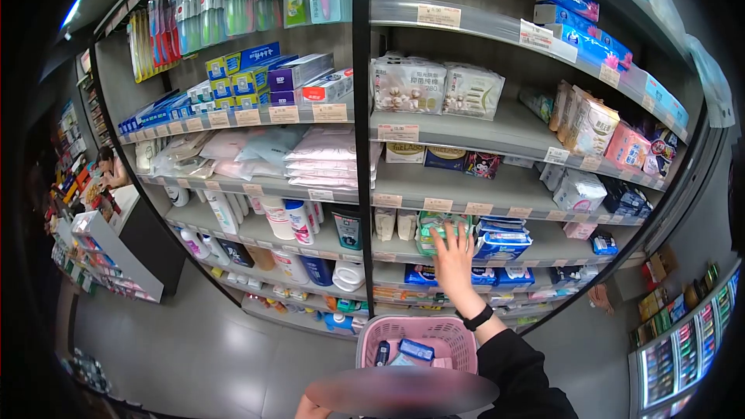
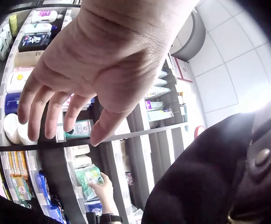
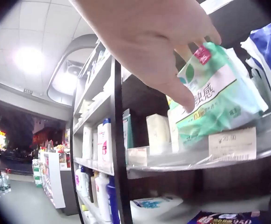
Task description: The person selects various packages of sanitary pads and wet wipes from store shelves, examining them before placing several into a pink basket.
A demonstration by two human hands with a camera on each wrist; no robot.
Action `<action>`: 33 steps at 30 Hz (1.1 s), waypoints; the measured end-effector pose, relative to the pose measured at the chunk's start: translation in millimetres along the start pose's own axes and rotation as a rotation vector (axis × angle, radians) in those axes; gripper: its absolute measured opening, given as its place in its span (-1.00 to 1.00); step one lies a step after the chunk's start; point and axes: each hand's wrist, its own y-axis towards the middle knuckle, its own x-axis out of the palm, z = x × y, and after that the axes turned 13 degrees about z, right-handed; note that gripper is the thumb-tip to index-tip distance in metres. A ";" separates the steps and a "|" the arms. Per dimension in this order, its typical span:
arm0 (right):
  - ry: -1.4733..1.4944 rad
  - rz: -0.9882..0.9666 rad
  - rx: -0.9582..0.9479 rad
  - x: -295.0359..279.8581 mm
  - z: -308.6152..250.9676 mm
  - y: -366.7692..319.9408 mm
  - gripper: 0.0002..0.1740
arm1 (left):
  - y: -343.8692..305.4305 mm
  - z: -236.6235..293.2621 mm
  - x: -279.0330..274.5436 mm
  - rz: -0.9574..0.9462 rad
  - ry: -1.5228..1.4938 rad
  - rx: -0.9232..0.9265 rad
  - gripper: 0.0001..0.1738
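Note:
My right hand [image 1: 454, 264] reaches to a shelf and holds a green soft pack of sanitary pads [image 1: 437, 225]. In the right wrist view the thumb lies across the front of this pack [image 3: 214, 95], while the fingers go over its top edge and are partly hidden. Blue pad packs [image 1: 500, 239] stand right beside it. My left hand [image 2: 102, 70] hangs with its fingers loosely spread and holds nothing between them. Below the shelves is a pink basket [image 1: 375, 334] with a blue pack [image 1: 417, 350] and other small items inside. A blurred patch covers its near side.
Price tags line the shelf edges [image 1: 438, 205]. A dark upright post [image 1: 362, 147] divides the shelves; bottles [image 1: 299, 221] and pink packs [image 1: 326, 155] stand left of it. Cotton packs [image 1: 473, 93] are on a higher shelf. Far left, a person sits by a counter [image 1: 116, 256].

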 end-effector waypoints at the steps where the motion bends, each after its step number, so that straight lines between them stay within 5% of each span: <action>1: 0.051 0.011 0.051 -3.6 -7.7 -1.9 -0.37 | 2.6 -1.6 0.4 -0.004 0.002 -0.002 -0.48; 7: 0.077 0.092 0.047 37.0 11.0 -5.8 -0.39 | 13.5 -5.0 4.9 -0.019 -0.017 -0.027 -0.53; 10: 0.111 0.116 0.025 43.9 14.7 -3.6 -0.40 | 22.4 -14.2 2.4 -0.073 0.021 -0.098 -0.25; 12: 0.128 0.133 0.031 55.8 20.1 -3.4 -0.40 | 24.8 -13.3 4.8 -0.033 -0.021 -0.114 -0.49; 20: 0.263 0.093 0.086 29.0 19.2 -1.9 -0.37 | 23.3 -1.9 13.0 -0.044 -0.021 -0.109 -0.53; 25: 0.412 0.317 0.175 -1.2 23.8 -37.4 -0.60 | 20.7 -2.8 10.3 -0.033 -0.036 -0.108 -0.53; 33: 0.635 -0.108 0.621 11.0 29.1 -185.6 -0.77 | 24.5 -12.5 11.3 -0.006 -0.045 -0.121 -0.57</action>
